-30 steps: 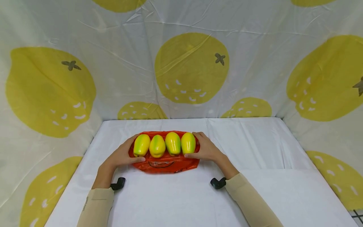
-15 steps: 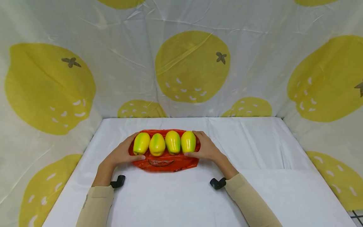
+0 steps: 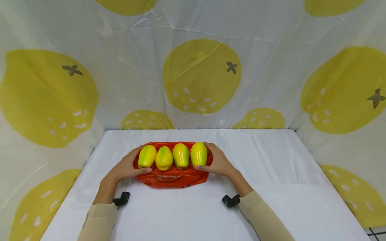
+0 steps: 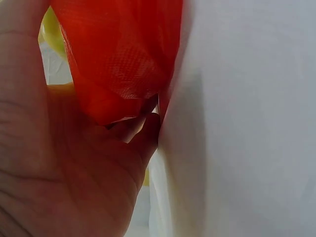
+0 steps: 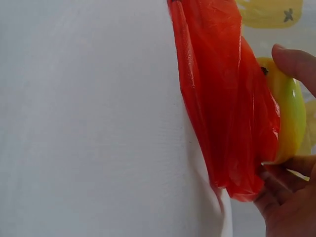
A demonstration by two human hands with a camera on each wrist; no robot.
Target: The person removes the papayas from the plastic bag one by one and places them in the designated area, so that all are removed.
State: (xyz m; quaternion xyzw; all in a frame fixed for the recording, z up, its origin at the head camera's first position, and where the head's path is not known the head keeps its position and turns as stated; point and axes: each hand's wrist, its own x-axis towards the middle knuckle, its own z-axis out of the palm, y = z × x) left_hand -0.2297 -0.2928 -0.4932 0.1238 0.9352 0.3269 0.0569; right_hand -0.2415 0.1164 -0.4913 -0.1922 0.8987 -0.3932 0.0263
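Note:
A red plastic bag (image 3: 169,180) lies across the white table, with several glossy yellow-green mango-like fruits in a row on it. My left hand (image 3: 125,167) holds the bag's left end beside the leftmost fruit (image 3: 147,156), thumb in front. In the left wrist view, red plastic (image 4: 118,54) sits between thumb and fingers, and only a sliver of fruit (image 4: 53,32) shows. At the other end, my right hand (image 3: 221,162) grips the rightmost fruit (image 3: 198,153). The right wrist view shows thumb and fingers at opposite ends of that fruit (image 5: 292,108), against the bag's edge.
White cloth (image 3: 181,214) covers the table around the bag. A lemon-print curtain (image 3: 135,83) stands behind the table and along both sides. A black wrist mount (image 3: 122,198) sits on the left wrist, another (image 3: 231,201) on the right.
The head view has shifted slightly. A narrow gap now shows between the rightmost fruit and its neighbour, that fruit having moved a little right with my right hand. The left hand keeps its hold.

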